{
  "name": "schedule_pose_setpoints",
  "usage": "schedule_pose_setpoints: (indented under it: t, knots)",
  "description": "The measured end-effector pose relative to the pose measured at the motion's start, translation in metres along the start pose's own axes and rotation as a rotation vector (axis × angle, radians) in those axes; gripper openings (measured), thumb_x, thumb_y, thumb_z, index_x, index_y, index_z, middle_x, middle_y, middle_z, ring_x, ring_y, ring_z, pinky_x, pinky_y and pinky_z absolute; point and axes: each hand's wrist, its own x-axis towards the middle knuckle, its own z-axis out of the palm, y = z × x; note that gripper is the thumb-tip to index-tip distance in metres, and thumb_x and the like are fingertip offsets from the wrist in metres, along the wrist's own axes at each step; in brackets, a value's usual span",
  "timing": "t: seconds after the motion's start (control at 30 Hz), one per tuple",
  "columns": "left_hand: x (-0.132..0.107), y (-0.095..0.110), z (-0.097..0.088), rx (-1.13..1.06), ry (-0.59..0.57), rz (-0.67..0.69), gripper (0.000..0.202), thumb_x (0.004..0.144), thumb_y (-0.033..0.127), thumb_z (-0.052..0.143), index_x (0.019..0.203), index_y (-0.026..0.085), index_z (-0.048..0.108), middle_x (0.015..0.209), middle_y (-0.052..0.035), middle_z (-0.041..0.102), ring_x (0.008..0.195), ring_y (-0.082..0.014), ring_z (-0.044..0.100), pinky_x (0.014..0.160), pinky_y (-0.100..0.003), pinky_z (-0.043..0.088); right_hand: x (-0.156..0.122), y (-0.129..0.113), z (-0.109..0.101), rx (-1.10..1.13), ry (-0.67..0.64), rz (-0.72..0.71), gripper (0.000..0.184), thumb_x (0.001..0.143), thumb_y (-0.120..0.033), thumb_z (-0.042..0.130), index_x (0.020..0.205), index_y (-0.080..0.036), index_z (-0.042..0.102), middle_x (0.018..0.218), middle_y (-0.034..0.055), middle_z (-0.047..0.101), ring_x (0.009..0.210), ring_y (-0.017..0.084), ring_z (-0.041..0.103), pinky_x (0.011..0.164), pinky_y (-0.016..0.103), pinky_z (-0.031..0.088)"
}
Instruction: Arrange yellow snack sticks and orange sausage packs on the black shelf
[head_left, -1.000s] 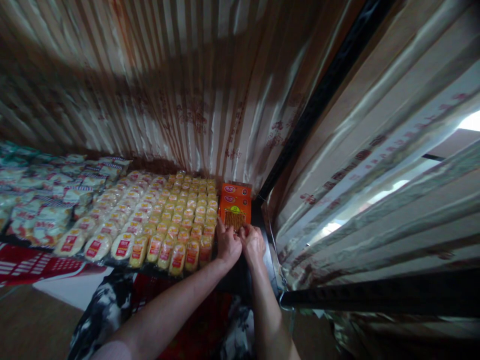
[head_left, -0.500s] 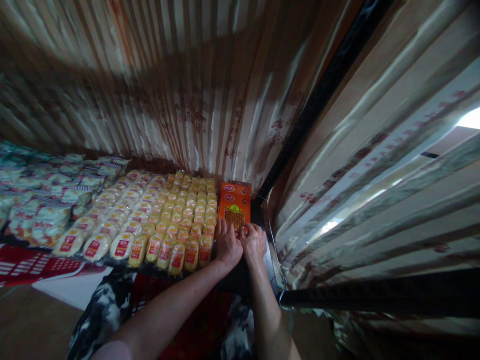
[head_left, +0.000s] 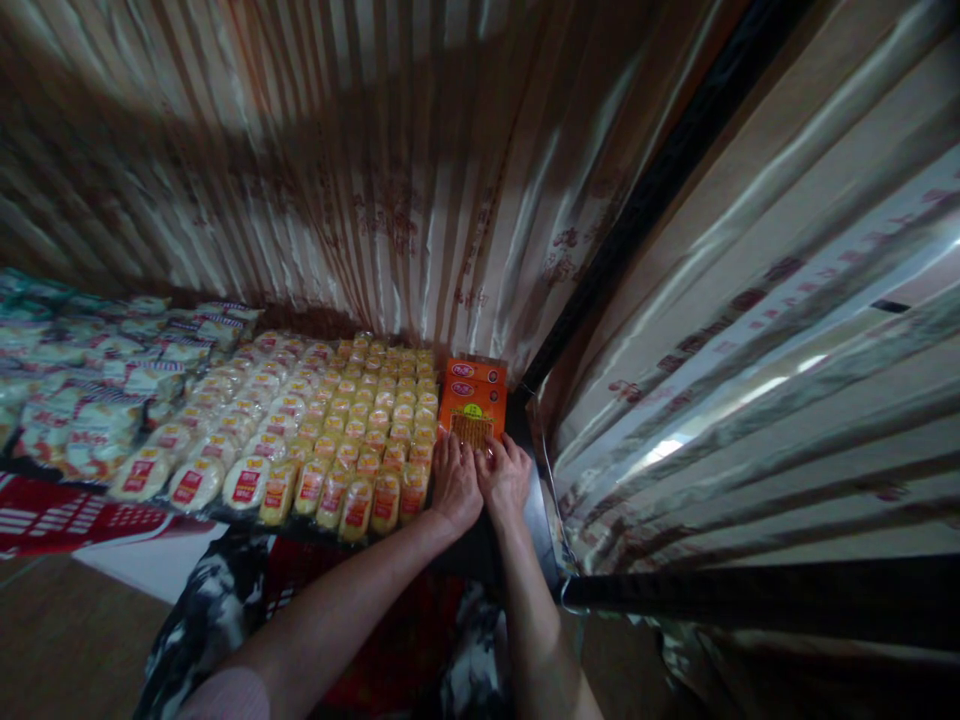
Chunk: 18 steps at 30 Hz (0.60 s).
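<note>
An orange snack packet (head_left: 474,408) with a small window showing brown sticks lies at the right end of the shelf. Behind it, the top of another orange packet (head_left: 469,370) shows. My left hand (head_left: 457,488) rests on the front packet's lower left part, its fingers stretched forward. Beside it, my right hand (head_left: 505,476) lies on the lower right part with fingers extended. The two hands nearly touch. Just left of my left hand stand rows of yellow wrapped cakes (head_left: 356,505). The packet's bottom edge is hidden under my hands.
Further left are rows of white round wrapped cakes (head_left: 196,484) and bagged snacks (head_left: 97,435). A pleated printed curtain (head_left: 405,220) hangs behind and to the right. A black post (head_left: 630,225) slants at the corner. Below left is a red basket (head_left: 67,515).
My right hand's fingers have straightened from a curled grip and lie flatter on the packet. My left hand stays in about the same place. The view has shifted slightly.
</note>
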Motion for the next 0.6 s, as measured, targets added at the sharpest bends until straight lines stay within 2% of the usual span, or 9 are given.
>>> schedule_pose_setpoints:
  t: [0.17, 0.27, 0.43, 0.5, 0.6]
  knots:
    - [-0.002, -0.001, -0.003, 0.012, -0.006, 0.012, 0.047, 0.085, 0.013, 0.032, 0.130, 0.001, 0.042, 0.141, -0.0233, 0.035, 0.136, -0.0279, 0.025, 0.110, -0.045, 0.023, -0.001, 0.003, 0.002, 0.029, 0.003, -0.029, 0.034, 0.081, -0.030, 0.049, 0.105, -0.014, 0.065, 0.118, 0.0119, 0.059, 0.106, 0.023, 0.046, 0.094, 0.035, 0.036]
    - [-0.003, 0.000, -0.003, -0.001, 0.027, 0.022, 0.046, 0.086, 0.015, 0.031, 0.129, 0.002, 0.042, 0.142, -0.0221, 0.034, 0.137, -0.0271, 0.024, 0.111, -0.046, 0.023, -0.002, 0.002, 0.000, 0.034, 0.060, -0.052, 0.034, 0.081, -0.029, 0.047, 0.105, -0.012, 0.065, 0.121, 0.0130, 0.057, 0.111, 0.024, 0.044, 0.095, 0.038, 0.035]
    - [-0.011, 0.003, -0.008, -0.017, 0.069, 0.158, 0.045, 0.088, 0.015, 0.030, 0.128, 0.001, 0.044, 0.144, -0.0209, 0.032, 0.138, -0.0256, 0.018, 0.112, -0.043, 0.022, -0.010, -0.003, -0.012, 0.034, 0.159, -0.071, 0.032, 0.085, -0.026, 0.042, 0.104, -0.013, 0.064, 0.126, 0.0133, 0.053, 0.121, 0.025, 0.036, 0.099, 0.042, 0.034]
    - [-0.017, 0.003, -0.008, -0.016, 0.085, 0.211, 0.043, 0.088, 0.015, 0.032, 0.127, 0.002, 0.045, 0.142, -0.0207, 0.035, 0.138, -0.0260, 0.021, 0.111, -0.044, 0.025, -0.017, -0.005, -0.017, 0.056, 0.180, -0.064, 0.030, 0.086, -0.024, 0.040, 0.100, -0.014, 0.065, 0.122, 0.0130, 0.055, 0.120, 0.024, 0.038, 0.098, 0.043, 0.035]
    - [-0.032, -0.002, -0.007, -0.033, 0.094, 0.297, 0.040, 0.089, 0.015, 0.032, 0.124, 0.005, 0.047, 0.136, -0.0191, 0.044, 0.133, -0.0247, 0.033, 0.108, -0.045, 0.033, -0.034, -0.007, -0.023, 0.123, 0.230, -0.085, 0.028, 0.086, -0.024, 0.041, 0.099, -0.016, 0.064, 0.120, 0.0128, 0.056, 0.117, 0.024, 0.040, 0.096, 0.044, 0.038]
